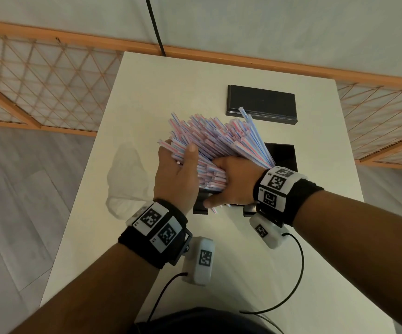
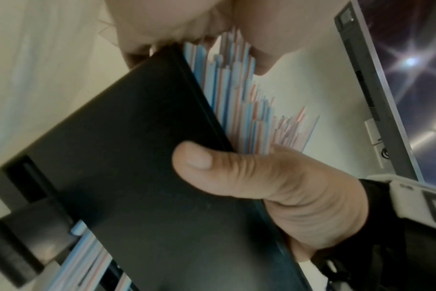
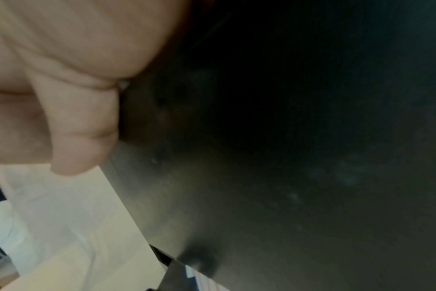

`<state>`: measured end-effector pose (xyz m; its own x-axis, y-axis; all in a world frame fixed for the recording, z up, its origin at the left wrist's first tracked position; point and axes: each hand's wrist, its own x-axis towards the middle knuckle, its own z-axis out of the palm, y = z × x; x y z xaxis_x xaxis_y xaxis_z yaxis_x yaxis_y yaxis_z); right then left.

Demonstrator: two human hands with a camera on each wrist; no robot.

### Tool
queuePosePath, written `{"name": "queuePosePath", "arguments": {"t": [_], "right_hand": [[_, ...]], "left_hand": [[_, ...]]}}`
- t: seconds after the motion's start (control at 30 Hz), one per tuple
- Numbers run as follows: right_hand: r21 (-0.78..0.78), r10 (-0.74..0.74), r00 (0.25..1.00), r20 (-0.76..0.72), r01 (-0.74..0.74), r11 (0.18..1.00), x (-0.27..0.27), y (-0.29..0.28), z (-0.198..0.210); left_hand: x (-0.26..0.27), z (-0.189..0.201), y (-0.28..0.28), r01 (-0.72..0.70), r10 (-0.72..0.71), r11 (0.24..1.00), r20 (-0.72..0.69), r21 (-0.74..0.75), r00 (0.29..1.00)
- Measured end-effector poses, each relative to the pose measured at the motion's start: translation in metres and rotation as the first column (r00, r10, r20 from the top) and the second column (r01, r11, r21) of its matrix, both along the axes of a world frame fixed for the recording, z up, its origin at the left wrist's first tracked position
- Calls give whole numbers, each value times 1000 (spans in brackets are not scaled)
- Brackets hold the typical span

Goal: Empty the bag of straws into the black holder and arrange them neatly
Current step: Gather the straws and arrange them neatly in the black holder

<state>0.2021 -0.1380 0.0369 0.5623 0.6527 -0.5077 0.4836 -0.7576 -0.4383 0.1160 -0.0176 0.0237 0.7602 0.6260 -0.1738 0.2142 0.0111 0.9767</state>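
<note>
A thick bundle of striped straws (image 1: 209, 143) stands fanned out in the black holder (image 1: 282, 155) near the table's middle. My left hand (image 1: 183, 162) grips the bundle's left side, its thumb lying over the straws. My right hand (image 1: 215, 182) wraps the lower straws, and its thumb (image 2: 212, 163) presses the outside of the holder wall (image 2: 137, 157). Straw tips (image 2: 249, 110) poke up behind that wall, below my left palm (image 2: 174, 19). The right wrist view shows mostly the dark holder wall (image 3: 286, 157) and a finger (image 3: 82, 118). The holder's inside is hidden.
The emptied clear plastic bag (image 1: 127, 174) lies crumpled at the table's left edge. A flat black lid (image 1: 262, 103) sits behind the holder. The white table (image 1: 159, 88) is narrow, with floor on both sides. Sensor cables (image 1: 298, 273) trail near its front.
</note>
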Motion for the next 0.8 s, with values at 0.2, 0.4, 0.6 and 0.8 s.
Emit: {"name": "queuePosePath", "arguments": {"t": [0.2, 0.4, 0.6, 0.8], "right_hand": [[-71, 59, 982, 178, -47, 996, -6, -2, -2], [155, -30, 980, 199, -1, 988, -10, -26, -2], [102, -3, 953, 304, -29, 994, -15, -47, -3], [42, -5, 984, 178, -2, 999, -10, -47, -6]], "left_hand": [[0, 2, 6, -54, 53, 999, -104, -4, 993], [6, 7, 9, -118, 106, 990, -146, -79, 984], [7, 3, 2, 19, -49, 992, -233, -127, 971], [8, 4, 1, 12, -43, 991, -238, -130, 970]]}}
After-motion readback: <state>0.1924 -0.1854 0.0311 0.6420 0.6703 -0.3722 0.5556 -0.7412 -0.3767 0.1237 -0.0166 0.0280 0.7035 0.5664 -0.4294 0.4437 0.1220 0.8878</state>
